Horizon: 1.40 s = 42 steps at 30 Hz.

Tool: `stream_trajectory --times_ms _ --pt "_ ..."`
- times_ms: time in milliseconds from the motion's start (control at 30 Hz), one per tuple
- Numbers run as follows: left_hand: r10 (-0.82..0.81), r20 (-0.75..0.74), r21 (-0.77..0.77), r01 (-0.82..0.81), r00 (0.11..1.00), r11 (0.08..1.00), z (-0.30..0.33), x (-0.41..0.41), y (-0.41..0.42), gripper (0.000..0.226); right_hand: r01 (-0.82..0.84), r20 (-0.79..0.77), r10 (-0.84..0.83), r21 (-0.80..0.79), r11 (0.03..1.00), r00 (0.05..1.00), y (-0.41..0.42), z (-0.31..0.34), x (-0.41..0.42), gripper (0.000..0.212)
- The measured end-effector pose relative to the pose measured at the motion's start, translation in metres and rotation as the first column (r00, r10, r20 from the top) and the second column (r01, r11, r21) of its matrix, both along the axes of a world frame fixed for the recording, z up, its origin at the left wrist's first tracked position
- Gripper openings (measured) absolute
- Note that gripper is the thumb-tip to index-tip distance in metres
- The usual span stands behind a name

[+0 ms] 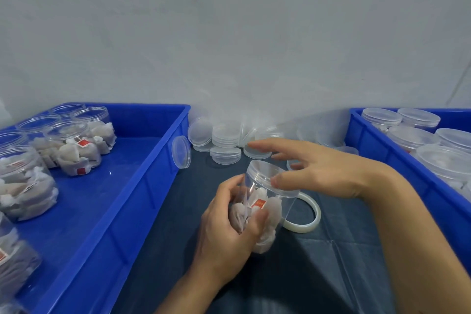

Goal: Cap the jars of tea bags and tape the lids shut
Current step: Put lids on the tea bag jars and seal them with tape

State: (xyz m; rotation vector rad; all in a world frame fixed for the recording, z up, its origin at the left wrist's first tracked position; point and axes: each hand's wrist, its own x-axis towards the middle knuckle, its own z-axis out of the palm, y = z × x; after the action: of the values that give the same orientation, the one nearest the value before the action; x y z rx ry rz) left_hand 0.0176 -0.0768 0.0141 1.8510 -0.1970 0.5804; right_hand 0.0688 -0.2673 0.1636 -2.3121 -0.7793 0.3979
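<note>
My left hand (229,227) grips a clear plastic jar of tea bags (265,201), held tilted above the dark mat. A clear lid (265,169) sits on the jar's mouth. My right hand (318,173) hovers over the lid with fingers stretched out and the thumb touching the lid's rim. A roll of clear tape (309,222) lies on the mat right behind the jar. Loose clear lids (225,154) are piled at the back by the wall.
A blue bin (142,181) on the left holds several open jars of tea bags (74,148). Another blue bin (397,160) on the right holds several capped jars (413,135). One lid (181,151) leans against the left bin's wall.
</note>
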Motion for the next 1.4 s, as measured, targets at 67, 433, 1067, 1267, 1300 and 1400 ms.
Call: stream_trajectory --times_ms 67,433,1067,1267,1300,1400 --pt "0.003 -0.004 0.006 -0.003 1.0 1.0 0.0 0.0 0.0 0.066 -0.009 -0.045 0.009 0.01 1.0 0.999 -0.001 -0.002 0.002 0.073" --pt "0.033 -0.01 0.045 -0.033 0.999 0.998 0.0 -0.002 -0.001 0.079 0.278 0.156 -0.252 -0.177 0.944 0.955 0.009 -0.007 0.008 0.082" --pt "-0.08 -0.019 -0.145 0.076 0.997 0.986 -0.004 0.006 -0.001 0.034 0.066 0.048 -0.064 -0.054 0.996 0.997 0.008 -0.005 0.004 0.067" --pt "-0.125 -0.021 -0.21 0.118 0.992 0.971 -0.003 0.006 -0.001 0.044 0.086 0.104 -0.081 -0.045 0.995 0.991 0.008 -0.007 0.008 0.076" --pt "-0.127 -0.02 -0.233 0.119 0.992 0.965 -0.002 0.006 -0.001 0.05 0.095 0.116 -0.09 -0.031 0.995 0.989 0.009 -0.008 0.007 0.078" --pt "-0.149 -0.023 -0.299 0.136 0.989 0.945 -0.001 0.006 0.0 0.067 0.121 0.162 -0.117 -0.013 0.993 0.98 0.013 -0.009 0.006 0.082"
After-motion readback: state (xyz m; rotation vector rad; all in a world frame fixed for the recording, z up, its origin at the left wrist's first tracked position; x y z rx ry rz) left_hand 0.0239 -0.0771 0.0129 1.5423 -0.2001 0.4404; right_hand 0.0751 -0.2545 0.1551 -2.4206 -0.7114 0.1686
